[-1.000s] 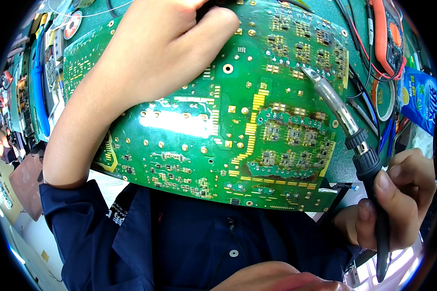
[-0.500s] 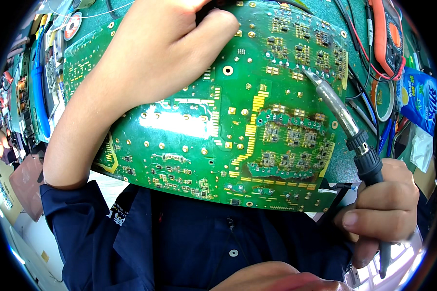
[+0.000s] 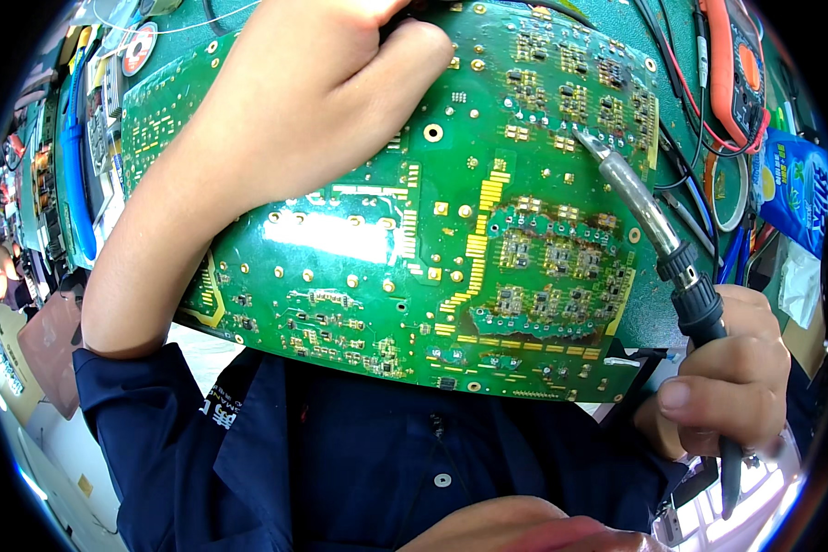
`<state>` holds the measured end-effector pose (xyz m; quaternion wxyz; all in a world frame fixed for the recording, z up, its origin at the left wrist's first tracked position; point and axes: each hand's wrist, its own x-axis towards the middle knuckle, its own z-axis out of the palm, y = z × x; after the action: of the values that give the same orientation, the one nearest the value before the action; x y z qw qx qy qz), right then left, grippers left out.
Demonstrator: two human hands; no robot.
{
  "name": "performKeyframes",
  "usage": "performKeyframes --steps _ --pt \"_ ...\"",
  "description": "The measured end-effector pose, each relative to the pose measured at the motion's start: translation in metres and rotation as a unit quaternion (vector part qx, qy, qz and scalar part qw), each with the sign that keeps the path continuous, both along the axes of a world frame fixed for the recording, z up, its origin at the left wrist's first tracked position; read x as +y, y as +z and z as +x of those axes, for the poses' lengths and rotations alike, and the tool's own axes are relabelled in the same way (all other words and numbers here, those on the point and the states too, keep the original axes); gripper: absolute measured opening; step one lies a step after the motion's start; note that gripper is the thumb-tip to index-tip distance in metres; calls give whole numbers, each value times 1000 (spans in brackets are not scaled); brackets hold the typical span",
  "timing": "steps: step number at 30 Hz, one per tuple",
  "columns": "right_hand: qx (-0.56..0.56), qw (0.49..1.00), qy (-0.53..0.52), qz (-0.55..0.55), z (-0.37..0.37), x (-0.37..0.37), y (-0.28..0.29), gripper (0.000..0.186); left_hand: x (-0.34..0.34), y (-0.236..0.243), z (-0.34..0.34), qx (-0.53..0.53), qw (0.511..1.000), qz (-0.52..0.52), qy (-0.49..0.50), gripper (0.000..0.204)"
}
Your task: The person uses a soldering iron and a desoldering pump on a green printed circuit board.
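Observation:
A large green circuit board lies tilted in front of me, with gold pads and clusters of small parts. My right hand grips a soldering iron by its black handle, at the right. Its metal tip touches, or nearly touches, a row of solder joints in the board's upper right. Over the board's far edge reaches my left hand, with thumb bent and fingers curled. Most of those fingers run past the top of the picture; a dark thing shows by them, too little of it to name.
At the far right lie a red multimeter with cables, a roll of tape and a blue packet. A small spool sits at the upper left, near a blue-handled tool. The green mat runs under the board.
My right hand has risen slightly and turned a little around the handle. The iron's tip stays at nearly the same spot. My left hand and the board have hardly moved.

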<state>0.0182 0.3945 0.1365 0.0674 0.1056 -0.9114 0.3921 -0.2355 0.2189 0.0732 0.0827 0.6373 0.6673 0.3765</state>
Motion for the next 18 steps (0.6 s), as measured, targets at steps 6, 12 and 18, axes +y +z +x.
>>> performKeyframes --steps 6,12,18 --pt "-7 1000 -24 -5 2 -5 1 13 1 2 0 0 1000 -5 -4 24" --pt "6 999 -42 10 3 -6 -1 14 -1 -3 -3 28 999 -39 12 25" --pt "-7 999 -35 12 3 -4 2 14 0 2 1 14 1000 -27 6 25"
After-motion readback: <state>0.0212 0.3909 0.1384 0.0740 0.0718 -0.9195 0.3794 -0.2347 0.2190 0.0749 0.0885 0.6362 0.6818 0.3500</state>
